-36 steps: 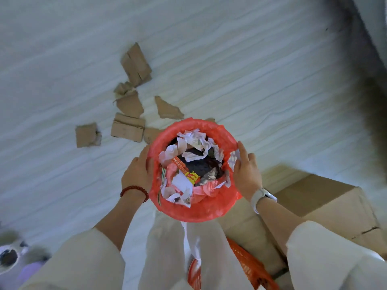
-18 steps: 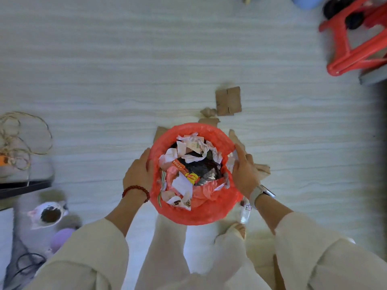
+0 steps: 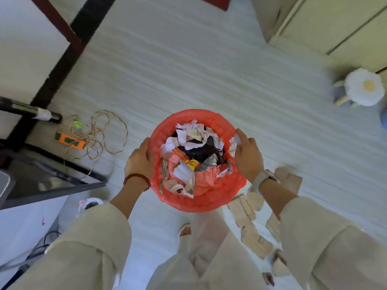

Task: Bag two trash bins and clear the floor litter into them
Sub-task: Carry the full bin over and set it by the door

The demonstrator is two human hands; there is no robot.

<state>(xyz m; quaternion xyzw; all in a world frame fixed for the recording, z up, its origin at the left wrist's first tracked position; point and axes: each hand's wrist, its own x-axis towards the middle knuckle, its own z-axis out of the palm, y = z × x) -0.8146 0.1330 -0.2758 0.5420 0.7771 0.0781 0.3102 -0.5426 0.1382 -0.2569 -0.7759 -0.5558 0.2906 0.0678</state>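
Observation:
A trash bin lined with a red bag (image 3: 189, 114) is in the middle of the head view, lifted above the pale floor. Crumpled paper and wrappers (image 3: 188, 141) fill it. My left hand (image 3: 139, 160) grips its left side, thumb along the rim. On the right side my right hand (image 3: 248, 155) holds the bin, with the index finger lying up along the bag's edge. Several torn cardboard pieces (image 3: 244, 208) lie on the floor by my right leg, partly hidden by my arm and sleeve.
A tangle of cord (image 3: 98, 135) and an orange-green item (image 3: 70, 141) lie at the left, beside a dark-framed glass panel (image 3: 52, 178). A white flower-shaped stool (image 3: 363, 86) stands at the right. A pale cabinet (image 3: 335, 28) fills the upper right corner.
The view has swung round with the bin held in both hands. The cardboard pieces went from beyond the bin to beside my right leg; the cord is now nearer at the left.

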